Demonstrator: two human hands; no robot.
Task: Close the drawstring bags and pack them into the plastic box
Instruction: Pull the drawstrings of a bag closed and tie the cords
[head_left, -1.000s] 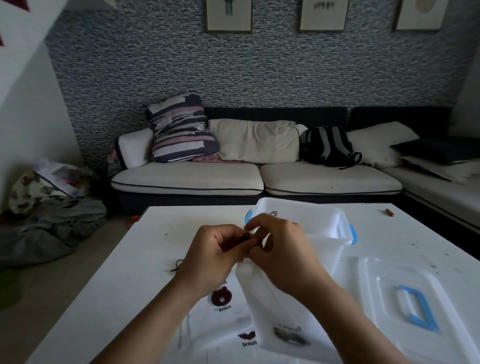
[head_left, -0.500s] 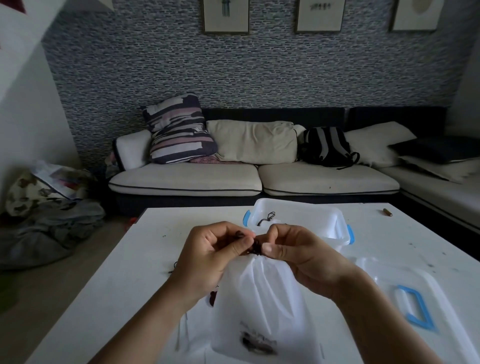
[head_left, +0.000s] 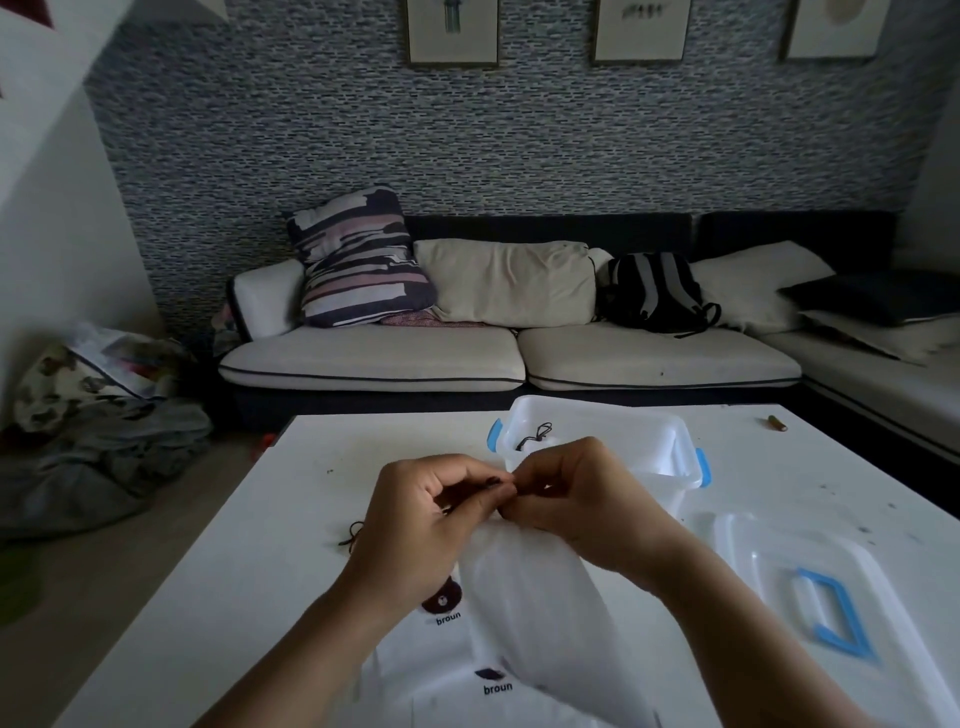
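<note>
A white drawstring bag (head_left: 535, 603) hangs above the table, held up by its gathered mouth. My left hand (head_left: 421, 525) pinches the dark cord at that mouth, and my right hand (head_left: 576, 499) pinches the cord and fabric from the other side, fingertips almost meeting. Behind my hands stands the clear plastic box (head_left: 660, 441) with blue clips; a dark cord of a bag shows inside it. More white bags (head_left: 457, 670) printed "broun" lie flat on the table under my forearms.
The box lid (head_left: 810, 592) with a blue handle lies on the white table (head_left: 249, 561) at the right. A small brown object (head_left: 777, 423) sits near the far right corner. A sofa with cushions and a backpack (head_left: 654, 291) stands beyond the table.
The bag's mouth has been drawn tighter between my hands, which have come closer together. The bag's body has swung from hanging straight down toward the lower right.
</note>
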